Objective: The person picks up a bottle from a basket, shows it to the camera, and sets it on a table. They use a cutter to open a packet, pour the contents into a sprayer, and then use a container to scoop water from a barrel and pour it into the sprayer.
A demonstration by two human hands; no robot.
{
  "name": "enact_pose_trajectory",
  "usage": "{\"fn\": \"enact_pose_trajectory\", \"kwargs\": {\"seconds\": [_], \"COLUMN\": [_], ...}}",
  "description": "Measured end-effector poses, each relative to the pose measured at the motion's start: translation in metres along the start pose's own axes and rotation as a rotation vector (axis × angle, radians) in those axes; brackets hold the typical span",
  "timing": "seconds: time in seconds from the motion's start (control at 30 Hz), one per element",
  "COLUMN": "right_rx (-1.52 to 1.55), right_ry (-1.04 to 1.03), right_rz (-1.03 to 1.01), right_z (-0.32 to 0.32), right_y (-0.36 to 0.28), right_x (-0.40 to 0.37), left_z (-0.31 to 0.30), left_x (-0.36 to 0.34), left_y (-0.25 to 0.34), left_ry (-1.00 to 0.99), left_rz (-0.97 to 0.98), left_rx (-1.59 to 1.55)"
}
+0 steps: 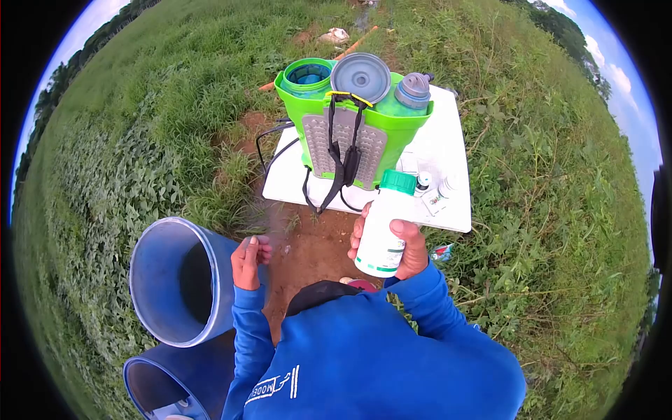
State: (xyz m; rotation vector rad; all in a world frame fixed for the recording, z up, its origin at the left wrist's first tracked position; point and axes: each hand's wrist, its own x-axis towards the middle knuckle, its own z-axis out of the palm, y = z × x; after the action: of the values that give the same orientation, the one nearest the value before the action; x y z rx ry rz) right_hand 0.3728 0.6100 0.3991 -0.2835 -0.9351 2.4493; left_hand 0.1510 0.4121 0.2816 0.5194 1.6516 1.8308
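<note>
My right hand (409, 245) grips a white plastic bottle (381, 231) with a green screw cap, fingers on one side and thumb on the other. The cap is on and the bottle leans slightly. My left hand (250, 262) is raised beside the blue barrel, fingers loosely curled and nothing visible in them. Beyond the bottle, a green knapsack sprayer (381, 150) stands on a white tabletop (448, 140). Its black straps (343, 168) hang toward me. In its top are an open green-rimmed mouth (308, 73), a round grey lid (360, 77) and a grey-capped container (413, 91).
An open blue barrel (143, 308) stands at my left, with a second blue barrel (133, 378) nearer me. Small containers (441, 192) sit at the tabletop's right. A colourful packet (441, 253) lies in the vegetation. Bare soil (308, 245) lies before me; grass surrounds it.
</note>
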Motion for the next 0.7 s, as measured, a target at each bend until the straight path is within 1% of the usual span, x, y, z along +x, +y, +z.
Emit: {"fn": "enact_pose_trajectory", "kwargs": {"seconds": [0.03,0.1,0.13,0.17,0.23,0.27,0.3,0.37,0.4,0.43,0.47,0.5,0.57,0.6,0.63,0.67,0.7], "right_rx": [0.077,0.391,0.251,0.092,-0.068,0.144,0.426,0.185,-0.052,-0.249,-0.203,-0.170,0.036,-0.085,-0.081,-0.175,-0.267], "right_ry": [0.041,0.314,0.319,0.211,0.059,0.209,0.404,0.323,0.121,-0.011,-0.026,-0.045,0.140,0.087,0.069,-0.052,-0.170], "right_rz": [-0.074,-0.380,-0.379,-0.242,-0.019,-0.130,-0.263,-0.231,-0.082,0.028,0.061,0.096,0.023,0.063,0.082,0.145,0.208], "right_z": [-0.014,-0.034,-0.033,-0.027,-0.012,-0.030,-0.037,-0.037,-0.031,-0.015,-0.016,-0.021,-0.030,-0.032,-0.027,-0.021,-0.014], "right_y": [-0.008,-0.024,-0.017,0.000,0.007,0.002,-0.007,0.010,0.030,0.037,0.042,0.043,0.054,0.055,0.059,0.065,0.069], "right_x": [0.009,0.034,0.033,0.023,0.006,0.018,0.032,0.032,0.020,0.009,0.010,0.017,0.041,0.042,0.041,0.035,0.028], "left_z": [-0.001,0.001,-0.001,0.002,-0.004,-0.006,-0.006,-0.003,0.000,0.001,0.001,0.003,0.009,0.012,0.016,0.019,0.023], "left_x": [0.002,-0.003,-0.003,0.000,-0.002,-0.003,-0.007,-0.008,-0.002,-0.001,-0.003,0.000,-0.001,-0.001,0.002,0.004,0.005], "left_y": [0.004,0.003,0.001,-0.001,-0.001,-0.003,-0.003,-0.001,0.002,0.003,0.005,0.009,0.022,0.028,0.035,0.044,0.056], "left_ry": [-0.006,0.019,0.024,0.030,0.022,0.043,0.043,0.083,0.096,0.058,0.015,0.024,-0.023,0.003,-0.069,-0.144,-0.121], "left_rz": [-0.002,0.052,0.039,0.054,0.023,0.017,0.009,0.046,0.061,0.044,0.016,0.010,0.051,0.045,0.125,0.199,0.188], "left_rx": [0.006,-0.028,-0.032,-0.041,-0.008,-0.010,-0.012,-0.023,-0.027,-0.009,0.014,0.015,0.030,0.029,0.062,0.100,0.106]}}
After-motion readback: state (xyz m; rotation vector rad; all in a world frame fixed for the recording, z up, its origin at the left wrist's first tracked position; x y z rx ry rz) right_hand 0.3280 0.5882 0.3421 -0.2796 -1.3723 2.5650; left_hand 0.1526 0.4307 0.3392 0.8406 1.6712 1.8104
